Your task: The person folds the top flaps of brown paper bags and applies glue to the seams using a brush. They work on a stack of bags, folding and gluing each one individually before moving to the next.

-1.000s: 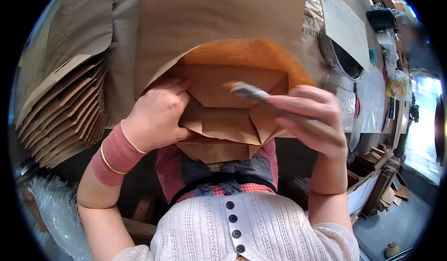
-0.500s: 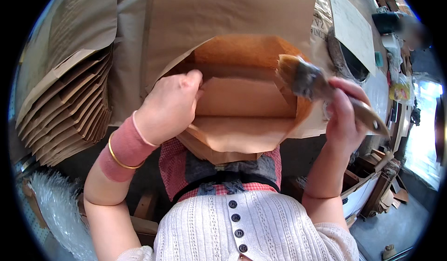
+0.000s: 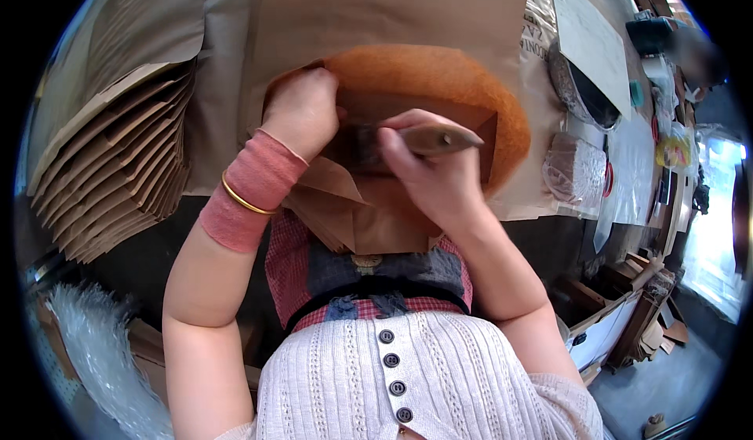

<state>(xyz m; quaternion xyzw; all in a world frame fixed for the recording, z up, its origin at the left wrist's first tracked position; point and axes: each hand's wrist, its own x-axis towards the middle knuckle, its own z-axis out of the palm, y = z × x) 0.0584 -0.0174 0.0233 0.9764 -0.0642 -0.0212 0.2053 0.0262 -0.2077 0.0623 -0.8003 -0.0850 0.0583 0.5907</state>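
Brown paper bag (image 3: 439,67): into its open mouth the right hand (image 3: 431,161) has swung the brush (image 3: 453,139) from the right rim, grasping its handle; the left hand (image 3: 302,107), now higher, curls at the mouth's left, its grip hidden.

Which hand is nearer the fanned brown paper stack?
Left: the left hand is right of the stack, apart from it; the right hand, holding the brush, is farther right.

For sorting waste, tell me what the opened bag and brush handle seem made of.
The opened bag looks like matte brown kraft paper, judging by its crisp creases. The brush handle is perhaps smooth wood, given its brown tone; plastic is possible.
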